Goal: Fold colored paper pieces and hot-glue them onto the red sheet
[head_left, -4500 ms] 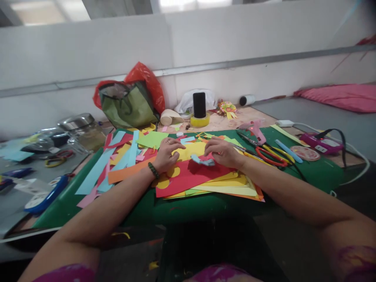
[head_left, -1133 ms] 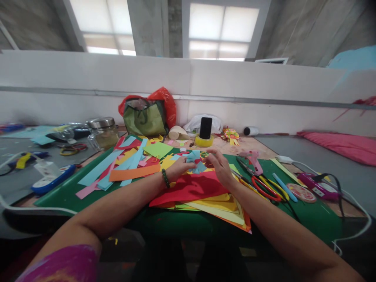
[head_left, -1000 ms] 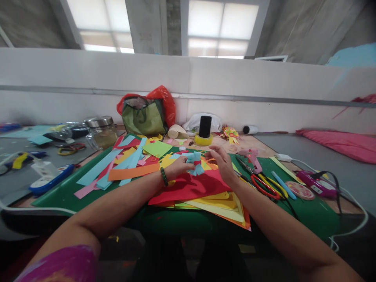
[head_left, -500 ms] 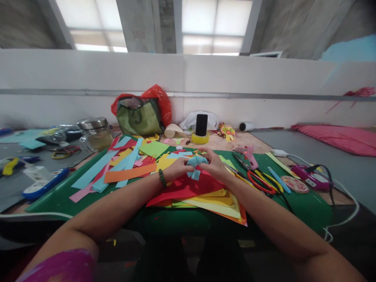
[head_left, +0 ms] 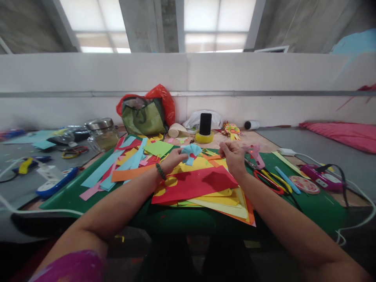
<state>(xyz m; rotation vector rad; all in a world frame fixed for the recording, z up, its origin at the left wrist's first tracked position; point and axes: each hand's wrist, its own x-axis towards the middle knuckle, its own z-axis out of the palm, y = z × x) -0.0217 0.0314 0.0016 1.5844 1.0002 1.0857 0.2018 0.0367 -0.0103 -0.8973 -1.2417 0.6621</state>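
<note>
My left hand (head_left: 174,160) is closed on a light blue folded-paper rosette (head_left: 192,150), holding it by its left edge above the paper pile. A small tab of blue paper hangs below the folds, with a bit of red between. My right hand (head_left: 234,156) is raised to the right, apart from the rosette. Its fingers are pinched together, and whatever they hold, if anything, is too small to make out. Beneath both hands a red paper sheet (head_left: 194,184) lies on a stack of yellow, cream and orange sheets, with round yellow paper pieces (head_left: 171,181) at its left.
Paper strips (head_left: 101,168) cover the left of the green mat (head_left: 64,192). To the right lie a pink glue gun (head_left: 257,156), red-handled pliers (head_left: 266,183), a blue stick (head_left: 288,180) and a purple power strip (head_left: 323,178). A phone (head_left: 205,123) stands in a yellow tape roll (head_left: 204,137) behind.
My right hand has let go of the blue rosette and moved right, fingers pinched. My left hand keeps the rosette, now tilted. The view has turned slightly left.
</note>
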